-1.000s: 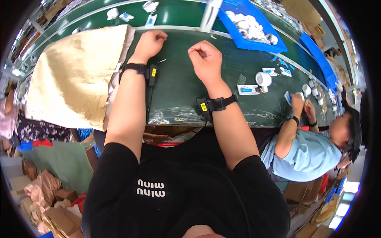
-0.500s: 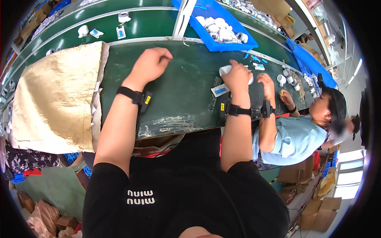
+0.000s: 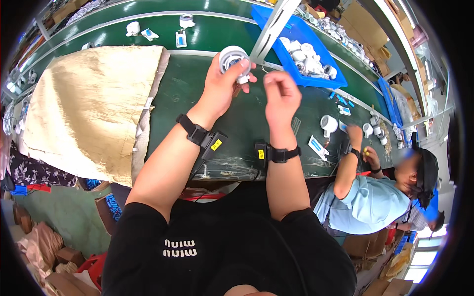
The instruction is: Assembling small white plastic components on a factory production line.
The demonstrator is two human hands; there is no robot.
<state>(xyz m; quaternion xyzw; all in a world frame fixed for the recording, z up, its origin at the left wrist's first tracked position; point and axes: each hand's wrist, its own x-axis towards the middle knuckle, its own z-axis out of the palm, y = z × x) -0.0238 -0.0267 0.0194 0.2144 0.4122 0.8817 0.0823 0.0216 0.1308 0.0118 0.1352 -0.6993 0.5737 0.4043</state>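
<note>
My left hand (image 3: 220,85) is raised over the green bench, its fingers and thumb wrapped round a white round plastic housing (image 3: 234,60). The housing's open side shows a grey ring and small inner parts. Close by on the right, my right hand (image 3: 283,96) is held up with curled fingers, apart from the housing. Anything inside those fingers is hidden. Another white housing (image 3: 328,124) lies on the bench to the right, near a flat white piece with a blue insert (image 3: 317,146).
A beige cloth (image 3: 94,111) covers the bench's left side. Behind my right hand sits a blue tray (image 3: 340,78) of white parts, beside a metal post (image 3: 271,32). At the right, a co-worker in a light-blue shirt (image 3: 368,200) works near more housings (image 3: 377,130).
My left hand, empty half a second ago, now holds a white housing. My right hand has come away from the parts on the right and closer to my left. The view has shifted.
</note>
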